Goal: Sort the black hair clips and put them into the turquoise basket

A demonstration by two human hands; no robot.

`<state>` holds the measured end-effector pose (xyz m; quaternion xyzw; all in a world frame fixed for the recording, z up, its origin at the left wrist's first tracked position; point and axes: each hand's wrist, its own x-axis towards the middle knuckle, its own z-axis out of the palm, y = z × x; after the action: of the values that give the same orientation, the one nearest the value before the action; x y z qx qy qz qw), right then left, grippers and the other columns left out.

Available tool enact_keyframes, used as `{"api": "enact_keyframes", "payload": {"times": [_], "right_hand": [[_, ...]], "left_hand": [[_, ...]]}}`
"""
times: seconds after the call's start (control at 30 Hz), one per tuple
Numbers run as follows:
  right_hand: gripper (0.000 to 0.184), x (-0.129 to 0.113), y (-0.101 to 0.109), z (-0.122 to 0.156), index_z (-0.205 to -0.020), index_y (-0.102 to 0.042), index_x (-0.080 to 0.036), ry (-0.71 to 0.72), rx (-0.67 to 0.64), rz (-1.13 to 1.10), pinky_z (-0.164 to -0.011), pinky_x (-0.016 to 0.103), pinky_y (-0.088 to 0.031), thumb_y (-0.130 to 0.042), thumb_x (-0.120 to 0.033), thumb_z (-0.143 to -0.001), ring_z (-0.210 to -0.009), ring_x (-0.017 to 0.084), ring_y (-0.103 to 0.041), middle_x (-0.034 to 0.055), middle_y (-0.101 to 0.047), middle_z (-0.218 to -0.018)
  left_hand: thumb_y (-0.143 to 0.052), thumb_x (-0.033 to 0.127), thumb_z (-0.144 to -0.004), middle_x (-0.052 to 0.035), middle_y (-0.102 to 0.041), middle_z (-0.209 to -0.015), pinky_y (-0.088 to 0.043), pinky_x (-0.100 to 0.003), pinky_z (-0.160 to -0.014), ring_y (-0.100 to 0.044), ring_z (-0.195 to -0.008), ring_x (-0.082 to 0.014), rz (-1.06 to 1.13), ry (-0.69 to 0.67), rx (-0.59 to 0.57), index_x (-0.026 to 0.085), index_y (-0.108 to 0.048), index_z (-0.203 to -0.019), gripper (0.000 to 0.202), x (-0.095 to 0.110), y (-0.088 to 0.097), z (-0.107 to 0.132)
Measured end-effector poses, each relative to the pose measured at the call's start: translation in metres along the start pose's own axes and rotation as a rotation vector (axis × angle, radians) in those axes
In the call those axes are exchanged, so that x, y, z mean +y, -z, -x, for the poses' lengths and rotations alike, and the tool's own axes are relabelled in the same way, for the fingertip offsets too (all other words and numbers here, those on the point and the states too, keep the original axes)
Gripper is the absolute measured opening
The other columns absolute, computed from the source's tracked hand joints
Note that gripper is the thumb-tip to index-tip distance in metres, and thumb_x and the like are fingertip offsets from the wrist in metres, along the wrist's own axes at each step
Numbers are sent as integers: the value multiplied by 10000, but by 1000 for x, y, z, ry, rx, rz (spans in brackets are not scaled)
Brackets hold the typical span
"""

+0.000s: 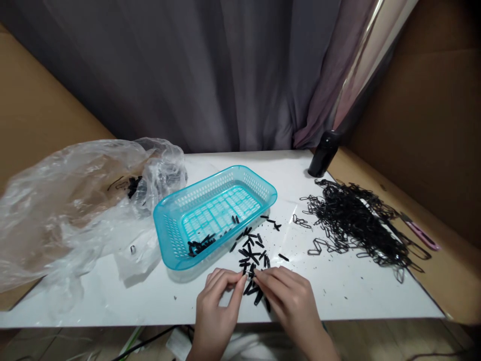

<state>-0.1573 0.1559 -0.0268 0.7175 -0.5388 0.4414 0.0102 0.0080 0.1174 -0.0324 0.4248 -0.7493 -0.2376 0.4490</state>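
The left hand [216, 298] and right hand [291, 296] meet fingertip to fingertip, pinched nearly closed at the short black pieces [251, 256] just ahead of them on the worktop [338, 291]; I cannot tell if one is gripped, and light single-piece pinches look wisest.

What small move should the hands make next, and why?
Probably carry the small black piece, where the left hand and right hand fingers meet, into the teal basket: similar pieces already lie inside, others scattered beside it.
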Motion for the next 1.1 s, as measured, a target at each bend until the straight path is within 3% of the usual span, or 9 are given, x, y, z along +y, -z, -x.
{"api": "enact_keyframes", "payload": {"times": [0.13, 0.4, 0.57, 0.83, 1.1], "right_hand": [[275, 0, 1, 2, -1001, -724, -180, 21, 7, 22, -665, 165, -496, -450, -182, -985, -745, 62, -646, 20, -708, -824], [272, -3, 1, 3, -1027, -717, -170, 9, 27, 1, -700, 163, -520, -449, -171, -981, -773, 69, -651, 31, -716, -852], [246, -3, 1, 1, -1027, -707, -170, -41, 49, -21, -709, 156, -530, -468, -154, -972, -776, 67, -658, 22, -714, -852], [189, -4, 4, 2, -1027, -708, -175, -62, 65, -68, -738, 174, -560, -542, -152, -939, -803, 80, -667, 17, -728, -909], [206, -3, 4, 4, -1036, -721, -185, -23, 38, -77, -720, 182, -551, -534, -174, -949, -801, 77, -665, 19, -731, -908]], "left_hand": [[-633, 162, -911, 30, -636, -685, -450, -234, -690, -584, -659, -121, -34, -55, 3, 193, -616, -770, 145, 1, 0, -1], [-621, 191, -919, 25, -626, -668, -442, -237, -680, -586, -658, -128, -20, -6, -18, 192, -600, -740, 180, 1, 0, -2], [-627, 178, -907, 25, -636, -677, -451, -240, -707, -588, -655, -123, 16, -3, -92, 193, -605, -735, 175, 2, 2, 2], [-647, 265, -894, -15, -643, -696, -496, -227, -670, -600, -666, -148, 120, 179, -54, 184, -632, -727, 187, -2, 3, 6], [-644, 296, -900, -17, -625, -698, -497, -217, -669, -589, -676, -145, 127, 229, -52, 177, -640, -744, 196, -6, 1, 7]]}}
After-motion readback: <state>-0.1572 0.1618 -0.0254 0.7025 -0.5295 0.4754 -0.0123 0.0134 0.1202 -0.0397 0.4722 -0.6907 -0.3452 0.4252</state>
